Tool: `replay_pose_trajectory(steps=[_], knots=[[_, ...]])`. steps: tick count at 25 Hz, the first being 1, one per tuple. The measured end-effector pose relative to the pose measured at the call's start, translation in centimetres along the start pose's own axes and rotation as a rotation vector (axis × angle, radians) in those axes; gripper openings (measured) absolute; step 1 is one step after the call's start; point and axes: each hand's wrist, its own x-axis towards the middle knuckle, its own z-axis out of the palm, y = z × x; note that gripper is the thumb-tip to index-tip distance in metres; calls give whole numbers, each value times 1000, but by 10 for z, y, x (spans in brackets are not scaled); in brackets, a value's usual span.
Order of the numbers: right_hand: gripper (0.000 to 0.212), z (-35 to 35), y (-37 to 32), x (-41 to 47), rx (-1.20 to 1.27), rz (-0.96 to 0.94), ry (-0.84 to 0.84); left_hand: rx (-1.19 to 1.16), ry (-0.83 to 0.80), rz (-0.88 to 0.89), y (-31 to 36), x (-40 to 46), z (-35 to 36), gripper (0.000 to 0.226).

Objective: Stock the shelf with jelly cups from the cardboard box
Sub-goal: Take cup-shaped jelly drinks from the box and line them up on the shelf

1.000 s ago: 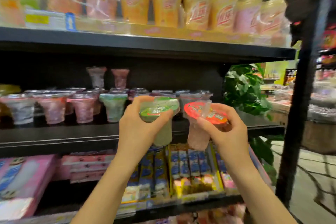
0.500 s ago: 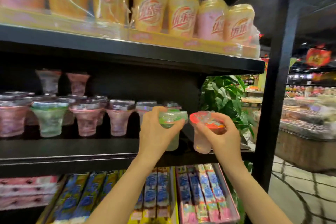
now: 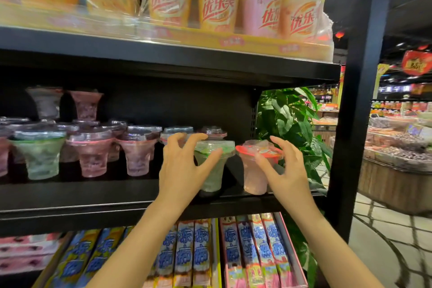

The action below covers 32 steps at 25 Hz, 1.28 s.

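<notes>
Both cups are now being set down on the shelf point(image 3: 140, 196): green jelly cup point(image 3: 214, 166) released by the left hand point(image 3: 184, 168), red jelly cup point(image 3: 254, 168) by the right hand point(image 3: 286, 170) (fingers spread apart), leafy plant point(image 3: 289, 124) being crowded beside.

This is a shop, a grocery or supermarket. A black metal shelf point(image 3: 163, 196) carries rows of jelly cups point(image 3: 91, 154); shrink-wrapped drink cups point(image 3: 217, 0) stand on the tier above and boxed snack sticks point(image 3: 252, 252) lie below. Past a green plant point(image 3: 289, 119), open bins of loose goods point(image 3: 397, 145) and red hanging signs point(image 3: 417, 62) fill further aisles.
</notes>
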Motion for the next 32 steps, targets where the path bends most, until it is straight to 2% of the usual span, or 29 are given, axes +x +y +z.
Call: replay_pose_trajectory(steps=[3, 8, 13, 18, 26, 32], knots=[[32, -8, 0, 2, -113, -122, 11, 123, -5, 127, -2, 6, -8, 39], [26, -2, 3, 14, -200, -128, -2, 355, -15, 227, -4, 19, -3, 39], [27, 6, 9, 34, -314, -57, 3, 498, -73, 225, -9, 37, 16, 43], [33, 15, 22, 55, -407, 17, -9, 522, -123, 209, -15, 56, 37, 45], [41, 33, 40, 85, -389, 190, -53, 697, -266, 159, -11, 74, 44, 46], [35, 39, 43, 88, -492, 104, -62, 707, -237, 180, -11, 70, 43, 48]])
